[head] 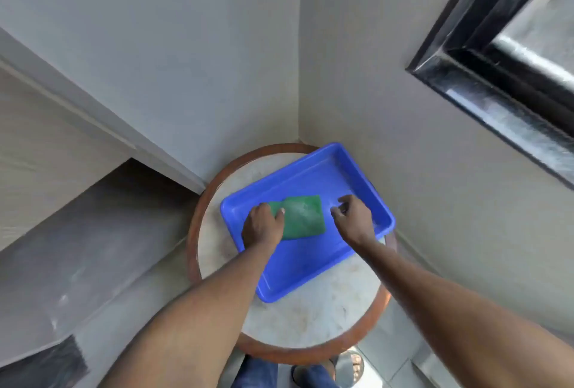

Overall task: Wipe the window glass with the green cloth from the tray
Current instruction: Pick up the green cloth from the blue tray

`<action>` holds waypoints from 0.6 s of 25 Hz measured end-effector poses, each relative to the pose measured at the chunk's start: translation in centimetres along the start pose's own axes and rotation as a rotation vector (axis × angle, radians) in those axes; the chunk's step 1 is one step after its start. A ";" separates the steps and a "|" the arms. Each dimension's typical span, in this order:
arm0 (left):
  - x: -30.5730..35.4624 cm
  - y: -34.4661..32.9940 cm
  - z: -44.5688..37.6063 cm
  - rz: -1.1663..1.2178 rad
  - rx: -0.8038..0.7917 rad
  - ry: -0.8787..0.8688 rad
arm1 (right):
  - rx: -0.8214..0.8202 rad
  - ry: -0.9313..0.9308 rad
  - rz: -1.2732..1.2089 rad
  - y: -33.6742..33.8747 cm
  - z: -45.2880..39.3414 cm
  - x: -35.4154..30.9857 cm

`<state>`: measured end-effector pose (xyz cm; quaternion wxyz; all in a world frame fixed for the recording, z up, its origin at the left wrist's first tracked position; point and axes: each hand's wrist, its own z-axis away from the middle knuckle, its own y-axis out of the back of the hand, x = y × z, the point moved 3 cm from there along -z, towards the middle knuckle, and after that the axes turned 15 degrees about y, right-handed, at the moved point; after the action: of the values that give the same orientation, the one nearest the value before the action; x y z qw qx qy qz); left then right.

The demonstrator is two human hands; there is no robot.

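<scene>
A folded green cloth [302, 216] lies inside a blue plastic tray [313, 260] on a round table. My left hand [262, 224] rests on the cloth's left end, thumb pressed on top and fingers curled around its edge. My right hand [352, 216] hovers inside the tray just right of the cloth, fingers bent and apart, holding nothing. The window [534, 42] with its black frame and pale glass is set in the wall at the upper right.
The round table [310, 322] has a pale marbled top and a brown rim, and stands in a corner between two grey walls. A dark step or ledge [102, 232] runs along the left. My feet show below the table's edge.
</scene>
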<state>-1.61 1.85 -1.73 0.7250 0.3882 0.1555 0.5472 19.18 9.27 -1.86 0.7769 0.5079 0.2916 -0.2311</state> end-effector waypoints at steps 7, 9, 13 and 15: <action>1.4 -6.7 -5.5 0.295 -0.350 0.353 | -0.093 -0.334 -0.245 -8.1 -3.1 3.2; 3.5 -5.6 -5.0 0.452 -0.387 0.282 | -0.001 -0.440 -0.601 -6.7 -3.8 2.5; 13.0 0.9 -0.2 0.623 -0.423 0.004 | 0.127 -0.327 -1.107 4.3 -4.4 -2.7; 19.3 5.8 5.3 0.672 -0.447 -0.173 | 0.128 -0.224 -1.317 13.3 -3.2 -6.9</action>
<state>4.73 18.01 9.86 0.5829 0.2948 -0.1639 0.7392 22.24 17.72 10.58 0.4674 0.2419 0.4438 -0.7252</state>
